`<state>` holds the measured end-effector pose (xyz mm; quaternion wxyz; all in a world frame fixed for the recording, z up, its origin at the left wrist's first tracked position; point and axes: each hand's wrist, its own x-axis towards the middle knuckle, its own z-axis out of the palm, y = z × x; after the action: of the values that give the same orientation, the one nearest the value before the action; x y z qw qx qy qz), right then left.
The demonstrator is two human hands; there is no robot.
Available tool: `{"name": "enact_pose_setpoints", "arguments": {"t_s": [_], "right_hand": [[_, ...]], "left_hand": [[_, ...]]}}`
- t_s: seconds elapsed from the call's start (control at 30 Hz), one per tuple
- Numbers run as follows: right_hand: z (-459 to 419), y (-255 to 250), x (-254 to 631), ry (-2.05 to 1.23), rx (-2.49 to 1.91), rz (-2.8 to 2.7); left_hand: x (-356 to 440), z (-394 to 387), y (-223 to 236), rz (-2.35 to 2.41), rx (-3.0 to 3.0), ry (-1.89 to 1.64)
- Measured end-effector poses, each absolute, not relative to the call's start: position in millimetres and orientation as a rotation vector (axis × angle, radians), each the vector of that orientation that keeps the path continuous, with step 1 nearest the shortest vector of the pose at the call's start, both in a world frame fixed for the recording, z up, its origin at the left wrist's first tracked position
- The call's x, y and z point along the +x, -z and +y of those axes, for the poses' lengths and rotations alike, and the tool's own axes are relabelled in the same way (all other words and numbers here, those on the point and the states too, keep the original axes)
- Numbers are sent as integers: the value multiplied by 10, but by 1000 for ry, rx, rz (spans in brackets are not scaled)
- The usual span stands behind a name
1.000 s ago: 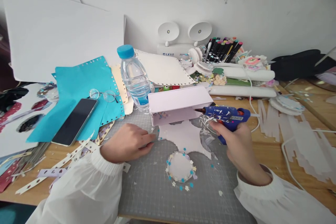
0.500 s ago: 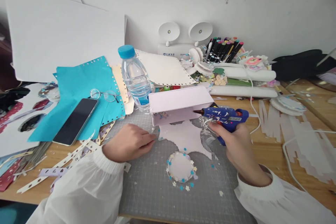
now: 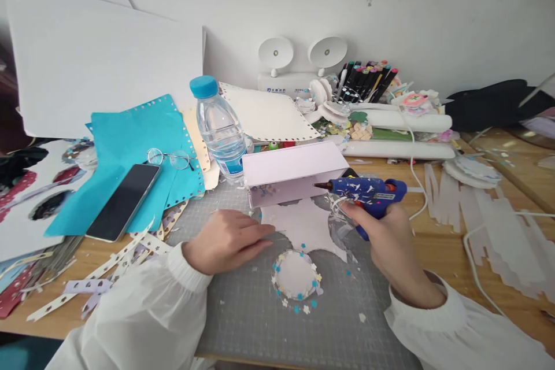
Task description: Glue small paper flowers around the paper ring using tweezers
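Two hands over the cutting mat (image 3: 347,318), both nearer the person than the white box (image 3: 295,167), which is the landmark. Main change: left hand (image 3: 234,240) has slid rightward, its fingertips now by the left edge of the cut-out sheet (image 3: 303,225), on the box's near side. Fingers half curled, index pointing out; no object seen in them, underside hidden, so can't tell if anything small is pinched or if they touch the sheet. Right hand (image 3: 392,245) is barely changed: closed firmly round the handle of the glue gun (image 3: 362,193), right of the box, nozzle pointing left at the box's open front, only slightly farther left than before. Flower-trimmed disc (image 3: 296,274) lies flat, nearest the person, beyond the sheet from the box, unmoved. Judgement: left hand is now nearer the disc and sheet; gun looks held ready.
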<state>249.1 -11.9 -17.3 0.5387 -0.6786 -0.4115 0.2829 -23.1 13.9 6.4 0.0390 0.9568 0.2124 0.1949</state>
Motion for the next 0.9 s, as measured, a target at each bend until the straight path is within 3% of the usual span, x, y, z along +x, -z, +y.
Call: {"name": "enact_pose_setpoints", "arguments": {"t_s": [0.57, 0.9], "right_hand": [[-125, 111, 2458, -797, -1666, -907], [-103, 123, 2477, -773, -1661, -891]], "left_hand": [[17, 49, 104, 627, 3223, -389], [-74, 91, 91, 713, 3099, -546]]}}
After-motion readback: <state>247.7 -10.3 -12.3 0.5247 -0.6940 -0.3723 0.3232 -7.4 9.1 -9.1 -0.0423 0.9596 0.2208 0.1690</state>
